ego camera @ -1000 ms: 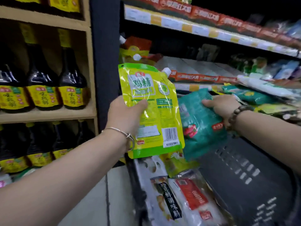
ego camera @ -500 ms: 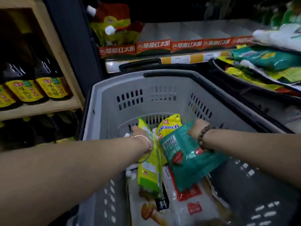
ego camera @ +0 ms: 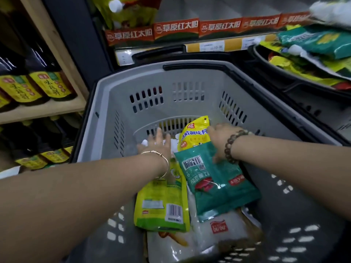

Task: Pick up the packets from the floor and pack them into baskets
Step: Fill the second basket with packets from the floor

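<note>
A grey plastic basket (ego camera: 106, 103) fills the middle of the view and holds several packets. The yellow-green spouted pouch (ego camera: 163, 204) lies flat inside it, under my left wrist. My left hand (ego camera: 157, 143) hovers past the pouch's top with its fingers straight and spread, holding nothing. A teal packet (ego camera: 218, 186) lies beside the pouch, on top of white packets (ego camera: 214, 230). Over the teal packet's upper edge, my right hand (ego camera: 218, 141) has its thumb lying on the packet and a finger stretched toward a yellow packet (ego camera: 195, 135) at the back.
A black basket (ego camera: 284, 73) at the right holds green and yellow packets. Dark sauce bottles (ego camera: 47, 84) stand on wooden shelves at the left. A store shelf with red labels (ego camera: 176, 29) runs behind the grey basket.
Both hands brought their packets down from shelf height into the basket. The yellow-green pouch and the teal packet now lie flat, and my left fingers have opened off the pouch.
</note>
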Available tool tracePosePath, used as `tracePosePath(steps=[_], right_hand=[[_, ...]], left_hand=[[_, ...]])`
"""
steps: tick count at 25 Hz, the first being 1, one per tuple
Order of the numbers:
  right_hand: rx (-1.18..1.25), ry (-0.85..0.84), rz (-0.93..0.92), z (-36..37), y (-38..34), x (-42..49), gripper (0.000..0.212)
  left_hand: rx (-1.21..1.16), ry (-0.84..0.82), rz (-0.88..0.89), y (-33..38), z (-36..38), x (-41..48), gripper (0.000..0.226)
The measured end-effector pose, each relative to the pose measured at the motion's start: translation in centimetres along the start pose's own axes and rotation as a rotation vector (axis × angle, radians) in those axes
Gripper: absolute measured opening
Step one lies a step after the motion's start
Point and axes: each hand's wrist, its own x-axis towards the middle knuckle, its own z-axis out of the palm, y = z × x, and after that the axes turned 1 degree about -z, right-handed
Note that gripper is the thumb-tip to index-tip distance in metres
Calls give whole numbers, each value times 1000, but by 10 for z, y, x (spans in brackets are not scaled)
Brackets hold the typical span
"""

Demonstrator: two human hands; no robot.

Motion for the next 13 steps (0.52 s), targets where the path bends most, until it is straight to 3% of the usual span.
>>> tracePosePath(steps=[2,4,6,9,13], right_hand=[[-42,-185,-115,4,-5,-1,128],[-95,-316,-150,20,-10,0,139],[-122,-388,-171,28,-12,-5,140],[-204,-505,-202,23,-15,-12,124],[-257,-582,-284,25,-19,-19,78]], left_hand=[[180,-191,148,1,-2,-1,135],[315,-360,187,6,4,2,131],[400,-402,191,12,12,-3,123],[413,-481,213,16,27,-10,113],[433,-583,277,26,50,-26,105]])
